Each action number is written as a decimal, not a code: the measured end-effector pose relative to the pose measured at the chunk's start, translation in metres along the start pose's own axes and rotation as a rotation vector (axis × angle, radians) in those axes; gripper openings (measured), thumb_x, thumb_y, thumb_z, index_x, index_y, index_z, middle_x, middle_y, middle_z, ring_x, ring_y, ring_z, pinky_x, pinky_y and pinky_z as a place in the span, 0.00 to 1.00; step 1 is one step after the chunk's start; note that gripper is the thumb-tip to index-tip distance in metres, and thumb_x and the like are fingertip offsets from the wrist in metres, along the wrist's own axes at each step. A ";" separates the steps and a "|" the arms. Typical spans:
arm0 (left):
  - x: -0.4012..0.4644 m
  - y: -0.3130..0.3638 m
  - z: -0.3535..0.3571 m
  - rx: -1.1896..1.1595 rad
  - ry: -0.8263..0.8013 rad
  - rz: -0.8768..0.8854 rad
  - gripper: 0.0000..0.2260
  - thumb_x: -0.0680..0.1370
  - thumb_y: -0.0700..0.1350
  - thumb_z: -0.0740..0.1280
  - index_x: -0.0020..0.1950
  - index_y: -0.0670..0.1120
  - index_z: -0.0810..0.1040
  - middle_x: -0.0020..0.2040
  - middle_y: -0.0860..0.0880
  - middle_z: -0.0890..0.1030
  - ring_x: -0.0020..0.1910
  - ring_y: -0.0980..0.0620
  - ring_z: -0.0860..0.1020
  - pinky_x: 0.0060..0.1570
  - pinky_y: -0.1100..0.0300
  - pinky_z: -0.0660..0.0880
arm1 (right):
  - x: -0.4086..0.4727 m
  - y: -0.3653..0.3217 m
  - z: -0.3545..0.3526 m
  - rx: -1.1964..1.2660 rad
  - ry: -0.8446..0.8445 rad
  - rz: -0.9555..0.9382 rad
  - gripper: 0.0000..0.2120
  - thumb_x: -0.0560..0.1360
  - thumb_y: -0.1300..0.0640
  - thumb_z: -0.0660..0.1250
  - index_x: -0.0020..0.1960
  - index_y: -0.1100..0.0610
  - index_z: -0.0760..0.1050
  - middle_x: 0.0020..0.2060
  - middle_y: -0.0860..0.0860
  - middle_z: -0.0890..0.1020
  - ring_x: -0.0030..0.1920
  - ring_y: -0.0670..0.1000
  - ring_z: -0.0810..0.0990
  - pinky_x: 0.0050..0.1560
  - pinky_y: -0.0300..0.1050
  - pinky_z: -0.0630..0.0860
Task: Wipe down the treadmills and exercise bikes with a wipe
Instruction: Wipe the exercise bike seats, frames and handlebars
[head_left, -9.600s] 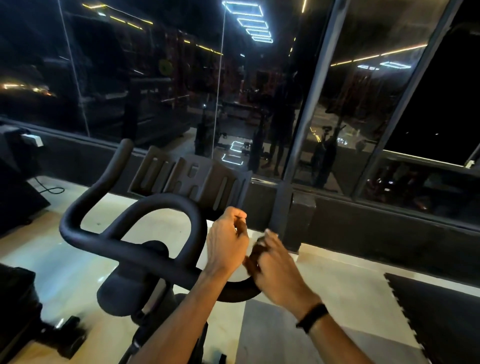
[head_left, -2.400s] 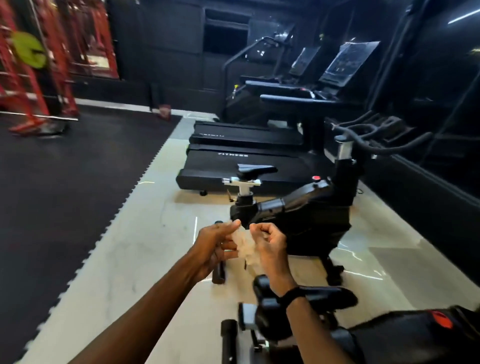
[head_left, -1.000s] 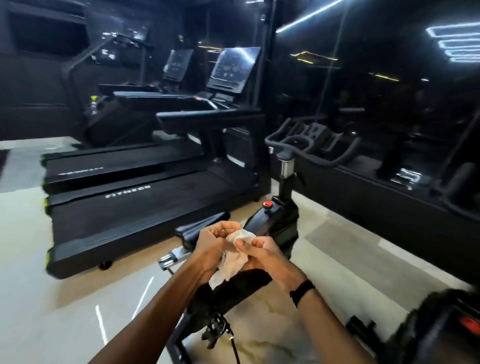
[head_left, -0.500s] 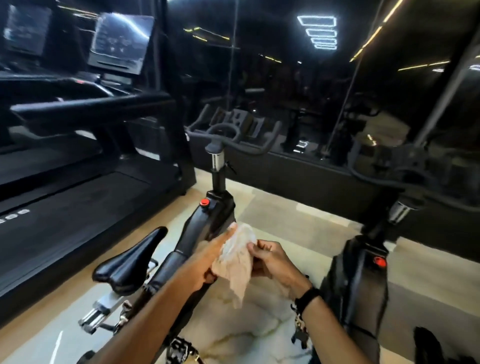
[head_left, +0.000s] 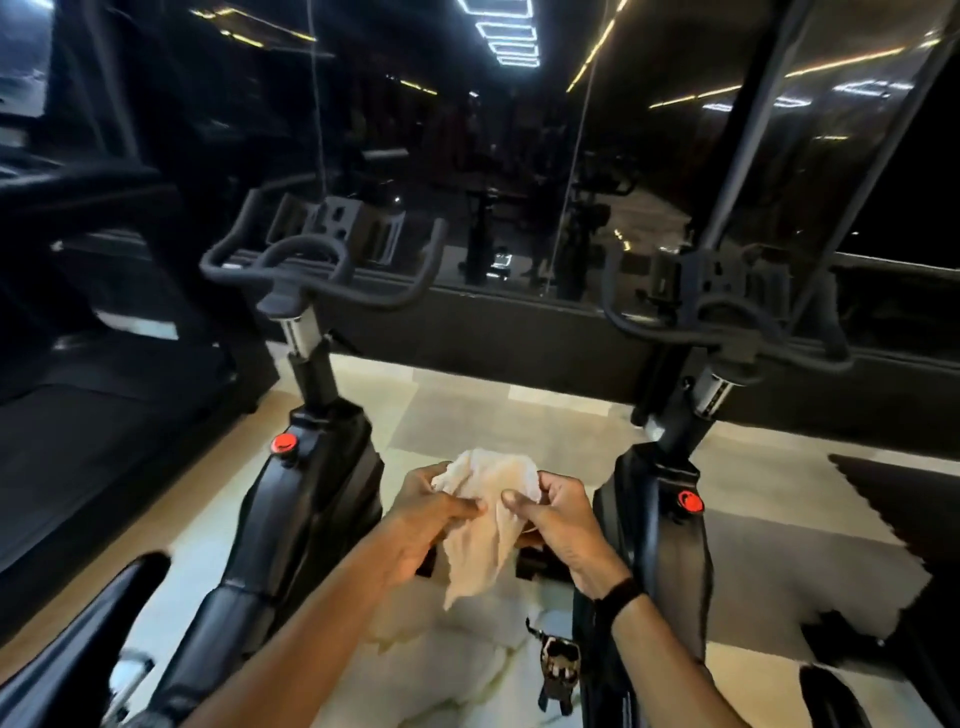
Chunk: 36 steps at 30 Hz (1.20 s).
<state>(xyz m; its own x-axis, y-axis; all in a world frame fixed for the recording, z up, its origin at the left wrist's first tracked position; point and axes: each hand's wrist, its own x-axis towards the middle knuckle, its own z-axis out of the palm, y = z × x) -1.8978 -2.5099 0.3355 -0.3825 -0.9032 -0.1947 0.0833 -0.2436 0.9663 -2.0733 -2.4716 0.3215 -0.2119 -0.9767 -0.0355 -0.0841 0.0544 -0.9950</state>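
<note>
A crumpled whitish wipe (head_left: 485, 525) hangs between both hands at the lower centre of the head view. My left hand (head_left: 421, 519) pinches its left edge and my right hand (head_left: 558, 525) pinches its right edge. Two black exercise bikes stand on either side of the hands: the left bike (head_left: 306, 493) with curved handlebars (head_left: 317, 265) and a red knob (head_left: 284, 443), and the right bike (head_left: 657, 535) with handlebars (head_left: 727, 322) and a red knob (head_left: 689, 501). A black treadmill (head_left: 78, 415) fills the far left.
A dark glass wall (head_left: 519, 171) with a low black ledge runs behind the bikes. The left bike's saddle (head_left: 72, 654) is at the bottom left. A pedal (head_left: 558, 670) hangs low between the bikes. Pale marble floor (head_left: 467, 675) lies below; a black rubber mat (head_left: 898, 499) is at right.
The view has swung right, from the treadmills to between the two bikes. Both hands kept hold of the wipe and have spread it out in front of me.
</note>
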 end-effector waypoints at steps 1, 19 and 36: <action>0.017 0.008 0.006 -0.001 0.023 0.015 0.15 0.71 0.28 0.72 0.55 0.40 0.81 0.49 0.39 0.84 0.46 0.43 0.82 0.39 0.57 0.79 | 0.017 -0.001 -0.009 -0.007 0.018 -0.002 0.06 0.79 0.64 0.68 0.53 0.65 0.80 0.48 0.63 0.85 0.44 0.56 0.85 0.45 0.55 0.84; 0.275 0.102 0.090 0.124 -0.397 0.086 0.14 0.74 0.26 0.64 0.51 0.40 0.83 0.43 0.45 0.85 0.42 0.46 0.82 0.38 0.58 0.81 | 0.218 -0.043 -0.158 0.067 0.041 -0.136 0.12 0.66 0.68 0.76 0.49 0.69 0.82 0.41 0.56 0.85 0.40 0.54 0.83 0.42 0.47 0.81; 0.421 0.161 0.068 0.245 -0.571 0.259 0.22 0.72 0.22 0.61 0.35 0.46 0.85 0.40 0.47 0.85 0.40 0.52 0.80 0.35 0.63 0.74 | 0.339 -0.082 -0.163 0.002 0.273 -0.038 0.24 0.71 0.78 0.53 0.34 0.55 0.79 0.34 0.54 0.79 0.33 0.53 0.71 0.32 0.42 0.62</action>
<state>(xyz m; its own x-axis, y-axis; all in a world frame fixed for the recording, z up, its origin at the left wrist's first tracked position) -2.1078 -2.9054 0.4203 -0.8105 -0.5766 0.1031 0.0526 0.1037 0.9932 -2.2973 -2.7733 0.4062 -0.4629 -0.8860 0.0279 -0.0950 0.0183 -0.9953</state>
